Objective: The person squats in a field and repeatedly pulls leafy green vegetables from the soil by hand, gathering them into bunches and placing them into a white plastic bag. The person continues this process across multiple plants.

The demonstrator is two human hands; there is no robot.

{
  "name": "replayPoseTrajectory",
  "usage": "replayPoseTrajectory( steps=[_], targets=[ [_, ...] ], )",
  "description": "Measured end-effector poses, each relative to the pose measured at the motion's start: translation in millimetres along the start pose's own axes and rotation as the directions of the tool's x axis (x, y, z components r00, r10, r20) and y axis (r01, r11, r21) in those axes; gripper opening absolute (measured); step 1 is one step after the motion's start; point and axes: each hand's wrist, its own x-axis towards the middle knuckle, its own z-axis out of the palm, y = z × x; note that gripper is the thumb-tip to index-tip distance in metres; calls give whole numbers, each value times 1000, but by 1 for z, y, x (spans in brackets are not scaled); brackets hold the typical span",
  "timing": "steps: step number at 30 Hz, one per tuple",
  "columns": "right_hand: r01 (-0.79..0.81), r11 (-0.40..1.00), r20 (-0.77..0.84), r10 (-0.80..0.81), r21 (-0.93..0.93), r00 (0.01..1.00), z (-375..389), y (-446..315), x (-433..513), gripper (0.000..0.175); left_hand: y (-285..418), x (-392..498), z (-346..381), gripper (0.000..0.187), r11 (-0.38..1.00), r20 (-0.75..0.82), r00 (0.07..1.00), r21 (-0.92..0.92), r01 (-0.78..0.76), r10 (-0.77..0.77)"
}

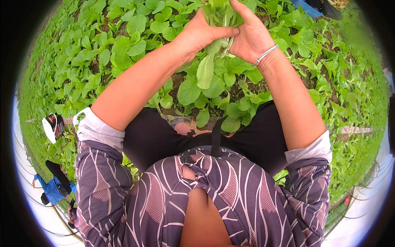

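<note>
Both my hands are at the top of the view, around a bunch of pale-stemmed leafy greens (pixel 220 18). My left hand (pixel 200 31) grips the bunch, its thumb lying across the stems. Against the other side of the stems rests my right hand (pixel 251 35), its fingers partly hidden by the leaves and cut off by the frame edge. A silvery bangle circles the right wrist. One long leaf (pixel 205 71) hangs below the bunch. Rooted leafy plants (pixel 213 86) grow just beneath it.
Dense leafy greens (pixel 101 52) cover the bed around me. A white-and-dark bag (pixel 53 127) lies at left. People in blue (pixel 55 188) and pink (pixel 74 219) are at lower left. A blue item (pixel 308 8) shows at upper right. Greenhouse sheeting (pixel 355 219) lines the sides.
</note>
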Motion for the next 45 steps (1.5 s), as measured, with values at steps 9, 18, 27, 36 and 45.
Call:
replayPoseTrajectory(
  steps=[9, 18, 27, 36, 45],
  targets=[
    [15, 984, 86, 0, -177, 996, 10, 16, 3, 41, -32, 2, -39, 30, 753, -54, 956, -630, 191, -288],
    [119, 689, 113, -55, -715, 992, -46, 42, 4, 29, 6, 11, -115, 21, 610, -91, 960, -787, 94, -264],
    [554, -267, 174, 767, -788, 617, -90, 322, 13, 38, 50, -17, -118, 23, 700, -333, 914, -709, -81, -231],
    [504, -419, 343, 403, -756, 849, -132, 394, 26, 35, 34, -44, -149, 32, 775, -395, 860, -632, 1, -323],
    [477, -486, -114, 779, -733, 617, -132, 433, 66, 22, 14, -53, -161, 36, 826, -469, 770, -549, 130, -432]
  ],
)
